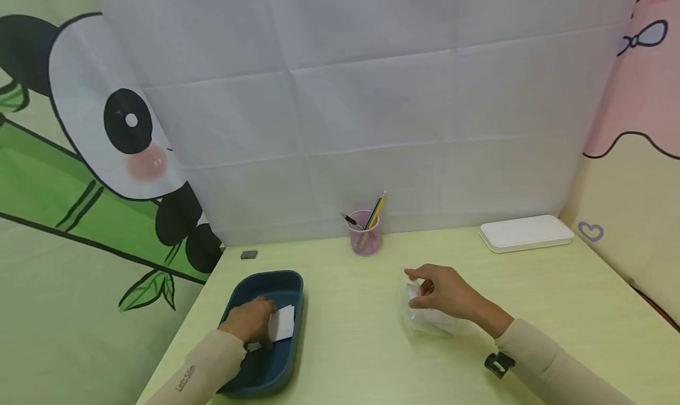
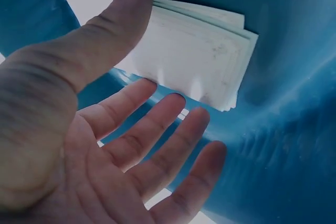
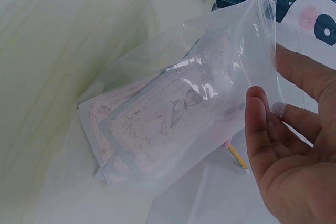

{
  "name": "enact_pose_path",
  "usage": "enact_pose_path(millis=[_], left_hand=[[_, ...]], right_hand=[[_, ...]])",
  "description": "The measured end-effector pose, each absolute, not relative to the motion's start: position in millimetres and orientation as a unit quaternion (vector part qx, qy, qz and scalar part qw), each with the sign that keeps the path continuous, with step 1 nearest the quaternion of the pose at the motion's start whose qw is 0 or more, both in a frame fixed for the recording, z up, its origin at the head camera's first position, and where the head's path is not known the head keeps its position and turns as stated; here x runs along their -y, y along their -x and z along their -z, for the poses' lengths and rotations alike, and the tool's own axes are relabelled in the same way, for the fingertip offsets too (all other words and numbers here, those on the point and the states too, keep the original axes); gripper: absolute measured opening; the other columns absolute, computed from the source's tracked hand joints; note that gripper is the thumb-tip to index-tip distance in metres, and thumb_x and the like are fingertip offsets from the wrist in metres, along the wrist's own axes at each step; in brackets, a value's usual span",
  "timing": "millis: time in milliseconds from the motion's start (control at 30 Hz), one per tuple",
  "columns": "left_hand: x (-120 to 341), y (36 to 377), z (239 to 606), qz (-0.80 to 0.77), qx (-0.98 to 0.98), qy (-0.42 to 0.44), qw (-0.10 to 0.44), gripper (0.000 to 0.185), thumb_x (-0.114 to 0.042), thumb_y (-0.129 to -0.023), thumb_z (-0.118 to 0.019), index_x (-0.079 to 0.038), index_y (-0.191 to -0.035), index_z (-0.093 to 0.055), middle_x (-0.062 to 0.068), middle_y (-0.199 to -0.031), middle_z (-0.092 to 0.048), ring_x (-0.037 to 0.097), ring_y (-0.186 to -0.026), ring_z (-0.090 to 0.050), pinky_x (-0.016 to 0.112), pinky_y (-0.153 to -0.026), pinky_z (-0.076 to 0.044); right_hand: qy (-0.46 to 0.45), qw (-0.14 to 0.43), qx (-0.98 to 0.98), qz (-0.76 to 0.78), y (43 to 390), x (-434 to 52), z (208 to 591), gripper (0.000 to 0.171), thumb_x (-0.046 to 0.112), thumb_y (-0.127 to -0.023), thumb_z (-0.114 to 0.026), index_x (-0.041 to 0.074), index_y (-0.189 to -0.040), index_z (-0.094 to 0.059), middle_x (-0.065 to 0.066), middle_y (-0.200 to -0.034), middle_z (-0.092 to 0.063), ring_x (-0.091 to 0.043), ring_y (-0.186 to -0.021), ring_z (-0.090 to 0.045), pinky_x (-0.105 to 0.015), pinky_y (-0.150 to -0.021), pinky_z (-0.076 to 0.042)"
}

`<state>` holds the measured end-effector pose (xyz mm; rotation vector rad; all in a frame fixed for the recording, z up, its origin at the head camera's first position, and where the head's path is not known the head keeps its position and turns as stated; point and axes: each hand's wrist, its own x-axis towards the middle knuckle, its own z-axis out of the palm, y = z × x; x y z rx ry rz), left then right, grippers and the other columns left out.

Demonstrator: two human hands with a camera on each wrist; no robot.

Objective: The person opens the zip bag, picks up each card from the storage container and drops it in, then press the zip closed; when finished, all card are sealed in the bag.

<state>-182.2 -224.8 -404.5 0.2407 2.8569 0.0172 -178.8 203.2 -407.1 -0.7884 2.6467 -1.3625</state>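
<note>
Pale-green desk (image 1: 361,334) w/ panda backdrop (image 1: 106,133); left hand (image 1: 249,322) wide over cards (image 2: 199,61), right hand (image 1: 446,293) pinching bag (image 3: 178,108).

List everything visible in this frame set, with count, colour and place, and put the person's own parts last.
tray: 1, dark blue, near left of the table
cards: a small stack, white, inside the tray
plastic bag: 1, clear, on the table right of centre, with printed cards inside
pen cup: 1, pink, at the back centre, holding pens and pencils
flat case: 1, white, back right
small block: 1, dark grey, behind the tray
table: 1, pale yellow-green
left hand: in the tray, thumb on the cards
right hand: pinching the plastic bag's edge
</note>
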Motion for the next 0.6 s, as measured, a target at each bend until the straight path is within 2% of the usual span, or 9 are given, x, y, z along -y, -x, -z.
enact_pose_path(millis=[300, 467, 600], left_hand=[[228.2, 181.8, 396.4, -0.049, -0.988, -0.080, 0.123, 0.062, -0.020, -0.061, -0.097, -0.005, -0.110, -0.063, 0.008, -0.092, -0.058, 0.024, -0.077, -0.054, 0.046, -0.068, -0.050], [229.1, 182.7, 385.0, -0.055, -0.991, -0.080, 0.087, 0.066, -0.023, -0.061, -0.097, -0.004, -0.115, -0.064, 0.010, -0.097, -0.055, 0.024, -0.079, -0.054, 0.046, -0.070, -0.051], [227.8, 184.3, 375.5, -0.055, -0.993, -0.072, 0.082, 0.068, -0.025, -0.063, -0.096, -0.003, -0.119, -0.063, 0.011, -0.101, -0.055, 0.024, -0.081, -0.054, 0.048, -0.072, -0.052]], right_hand=[[0.259, 0.033, -0.857, 0.444, 176.3, -203.2, 405.6, 0.066, 0.016, -0.084, -0.083, -0.004, -0.140, -0.055, -0.020, -0.127, -0.061, -0.013, -0.082, -0.061, -0.027, -0.066, -0.051], [0.258, 0.032, -0.858, 0.443, 175.1, -203.3, 404.2, 0.065, 0.016, -0.084, -0.083, -0.004, -0.140, -0.055, -0.017, -0.126, -0.062, -0.013, -0.083, -0.061, -0.027, -0.066, -0.052], [0.259, 0.030, -0.859, 0.440, 174.0, -203.0, 403.3, 0.065, 0.016, -0.084, -0.083, -0.004, -0.140, -0.055, -0.016, -0.126, -0.062, -0.012, -0.082, -0.062, -0.027, -0.066, -0.052]])
